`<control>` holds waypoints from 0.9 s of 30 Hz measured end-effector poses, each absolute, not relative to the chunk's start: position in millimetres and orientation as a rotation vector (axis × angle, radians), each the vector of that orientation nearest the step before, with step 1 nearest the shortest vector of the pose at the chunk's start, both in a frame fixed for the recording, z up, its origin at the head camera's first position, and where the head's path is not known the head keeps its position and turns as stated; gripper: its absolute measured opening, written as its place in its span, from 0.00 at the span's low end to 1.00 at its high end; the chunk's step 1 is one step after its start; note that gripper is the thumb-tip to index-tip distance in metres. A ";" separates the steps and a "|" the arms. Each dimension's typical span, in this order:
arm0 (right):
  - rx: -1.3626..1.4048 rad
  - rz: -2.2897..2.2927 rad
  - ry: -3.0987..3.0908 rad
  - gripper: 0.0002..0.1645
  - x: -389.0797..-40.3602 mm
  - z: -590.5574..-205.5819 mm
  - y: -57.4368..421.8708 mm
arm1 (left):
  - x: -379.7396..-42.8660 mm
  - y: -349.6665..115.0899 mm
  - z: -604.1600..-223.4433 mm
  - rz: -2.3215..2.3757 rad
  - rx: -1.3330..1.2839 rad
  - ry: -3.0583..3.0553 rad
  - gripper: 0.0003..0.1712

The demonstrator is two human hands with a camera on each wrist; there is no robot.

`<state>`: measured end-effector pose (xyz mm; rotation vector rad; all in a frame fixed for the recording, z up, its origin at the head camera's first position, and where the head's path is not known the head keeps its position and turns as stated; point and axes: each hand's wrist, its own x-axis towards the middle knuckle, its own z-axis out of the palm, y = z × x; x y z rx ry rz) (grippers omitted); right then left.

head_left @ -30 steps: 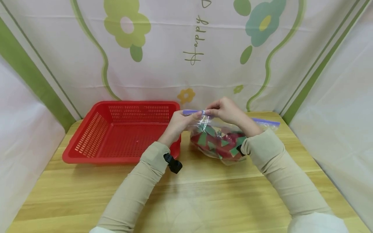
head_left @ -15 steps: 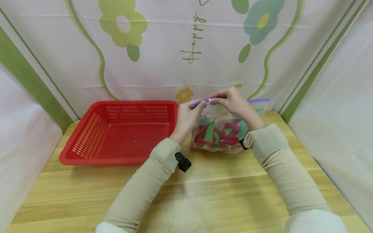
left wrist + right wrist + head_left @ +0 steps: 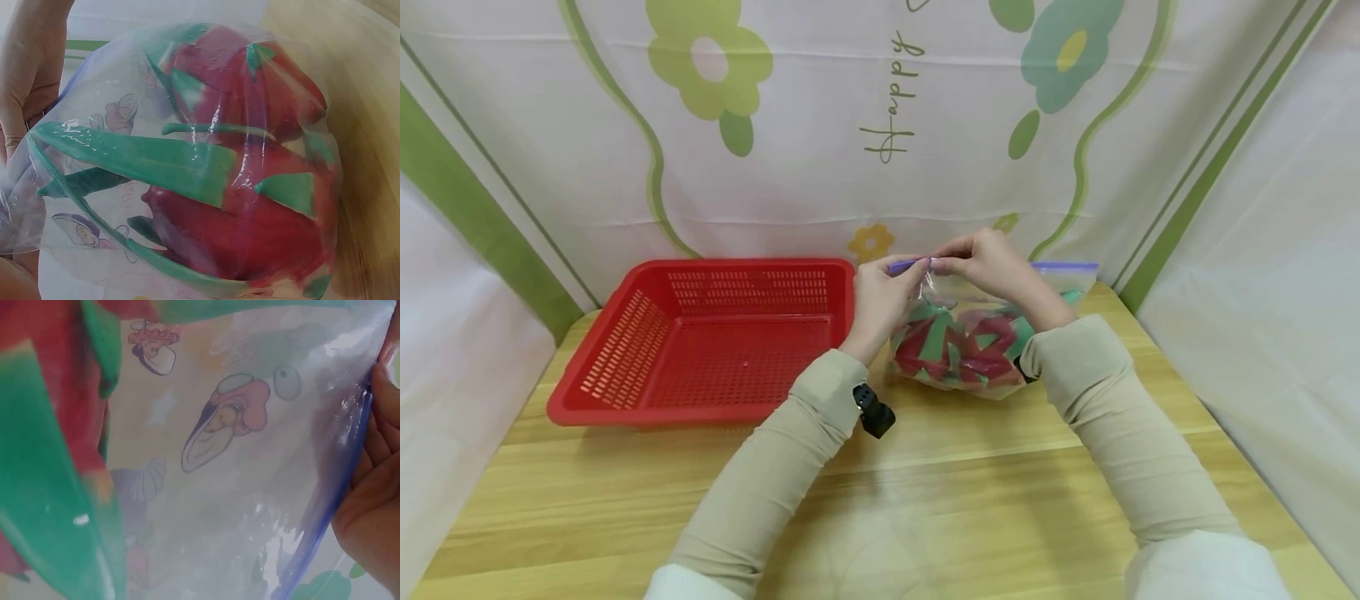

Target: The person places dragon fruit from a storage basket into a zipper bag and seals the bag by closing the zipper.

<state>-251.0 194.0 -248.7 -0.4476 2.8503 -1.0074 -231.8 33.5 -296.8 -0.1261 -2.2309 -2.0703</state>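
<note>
A clear zip bag (image 3: 955, 354) with a purple zip strip (image 3: 1067, 267) stands on the table to the right of the basket. Inside are red dragon fruits (image 3: 225, 231) with green scales, seen close up in the left wrist view. My left hand (image 3: 880, 300) pinches the strip near the bag's left end. Close beside it, my right hand (image 3: 992, 268) pinches the strip with thumb and forefinger; their fingertips almost meet. Along the bag's edge in the right wrist view, the right fingers (image 3: 381, 434) touch the blue-purple strip. Cartoon prints mark the bag's film.
A red plastic basket (image 3: 700, 414) with slotted walls stands left of the bag, close to my left hand. Under both lies a wooden table (image 3: 865, 517). A white cloth with printed flowers (image 3: 711, 58) hangs behind, and white cloth walls flank both sides.
Both hands have risen and lifted the bag's top, so the bag now stands more upright. In the last half second they have sunk slightly. The pinch on the strip continues.
</note>
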 end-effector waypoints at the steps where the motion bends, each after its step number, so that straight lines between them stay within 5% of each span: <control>1: -0.442 -0.991 2.863 0.18 -251.5 -248.9 193.1 | -231.4 33.3 -296.4 -2.068 -0.115 -2.233 0.15; 27: -0.470 -0.848 2.872 0.18 -247.0 -236.2 214.0 | -232.1 14.0 -287.8 -2.191 -0.151 -2.419 0.14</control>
